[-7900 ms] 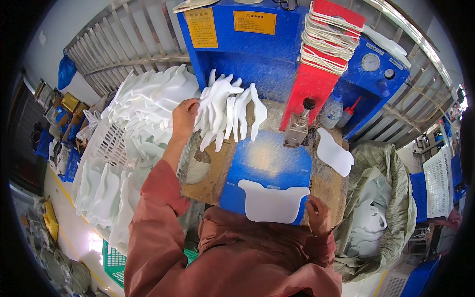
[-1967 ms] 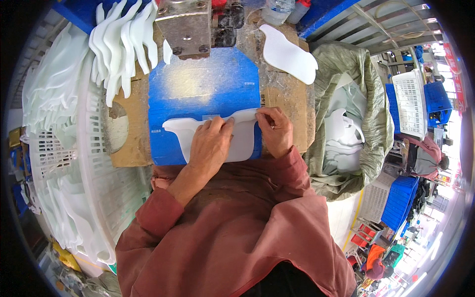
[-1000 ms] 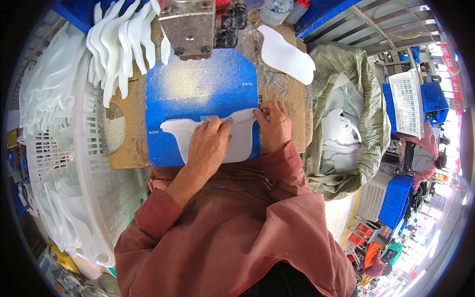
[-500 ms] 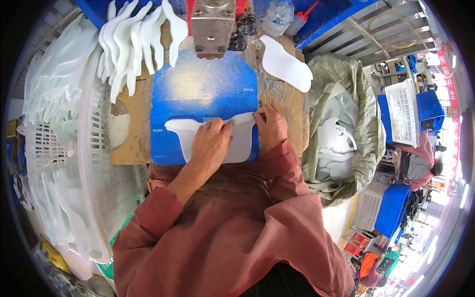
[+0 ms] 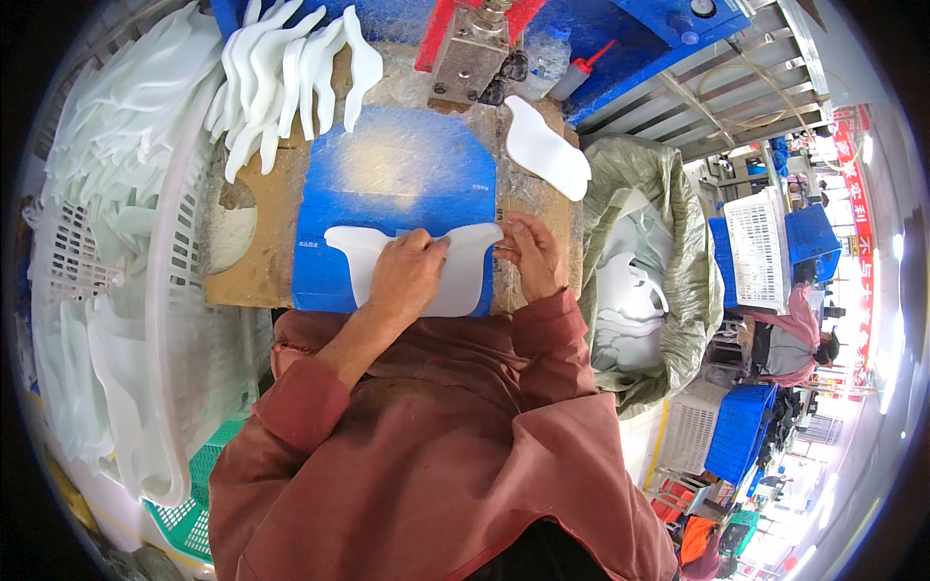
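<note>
Left hand (image 5: 409,276): fingers bunched and curled, resting on the white sheet piece (image 5: 465,276) near the middle of its upper edge; whether thumb and fingers clamp it cannot be told. Right hand (image 5: 531,254): thumb and fingers drawn close together at the piece's right tip; a pinch there cannot be confirmed.

Piece lies flat, wide flared edge away from the wearer, on the near part of a blue board (image 5: 387,194). Pale dust coats the board's far half. Board sits on tan cardboard (image 5: 276,228), which shows a rounded cut-out on the left.

Beyond board: metal block (image 5: 469,60) on a red machine arm (image 5: 435,34). Right of block: clear bottle (image 5: 549,58) and red-tipped bottle (image 5: 573,77). Single curved white piece (image 5: 545,148) lies nearer, on the right.

Far left: overlapping row of white pieces (image 5: 291,73). Left: white basket (image 5: 181,290), loaded with similar pieces. Right: greenish sack (image 5: 699,300), open, more white pieces inside.
</note>
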Action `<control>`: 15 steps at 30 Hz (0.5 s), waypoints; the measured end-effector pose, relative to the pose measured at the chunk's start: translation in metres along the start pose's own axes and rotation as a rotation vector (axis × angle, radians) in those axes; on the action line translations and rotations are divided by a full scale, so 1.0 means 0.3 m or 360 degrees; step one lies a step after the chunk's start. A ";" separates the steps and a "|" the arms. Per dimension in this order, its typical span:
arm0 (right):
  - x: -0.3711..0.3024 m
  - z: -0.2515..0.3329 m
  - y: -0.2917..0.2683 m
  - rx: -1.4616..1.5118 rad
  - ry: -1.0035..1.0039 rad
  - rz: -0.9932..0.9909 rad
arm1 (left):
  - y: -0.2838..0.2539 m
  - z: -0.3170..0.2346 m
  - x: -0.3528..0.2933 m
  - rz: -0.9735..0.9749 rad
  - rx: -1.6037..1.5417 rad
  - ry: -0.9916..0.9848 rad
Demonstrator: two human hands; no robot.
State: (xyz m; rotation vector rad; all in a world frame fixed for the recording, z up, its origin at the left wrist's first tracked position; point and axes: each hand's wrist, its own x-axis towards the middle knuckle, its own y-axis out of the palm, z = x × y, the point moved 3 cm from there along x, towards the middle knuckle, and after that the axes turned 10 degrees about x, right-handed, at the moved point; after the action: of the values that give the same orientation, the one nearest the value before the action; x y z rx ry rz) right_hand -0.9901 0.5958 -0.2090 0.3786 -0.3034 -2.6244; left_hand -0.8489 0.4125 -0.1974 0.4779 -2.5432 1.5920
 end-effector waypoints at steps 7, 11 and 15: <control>-0.010 -0.020 0.025 -0.0041 0.0032 -0.0022 | -0.002 -0.002 -0.007 -0.0081 -0.0021 0.0015; -0.027 -0.033 0.058 -0.0412 -0.0198 0.0066 | -0.002 -0.003 -0.013 -0.0120 0.0014 0.0016; -0.050 -0.031 0.105 -0.0515 -0.0298 0.0100 | -0.004 -0.009 -0.018 -0.0150 0.0026 0.0020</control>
State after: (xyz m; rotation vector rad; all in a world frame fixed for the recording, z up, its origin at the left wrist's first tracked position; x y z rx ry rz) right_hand -0.9612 0.5745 -0.2058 0.0147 0.0519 -2.5908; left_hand -0.8436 0.4156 -0.1965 0.5782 -2.4613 1.5792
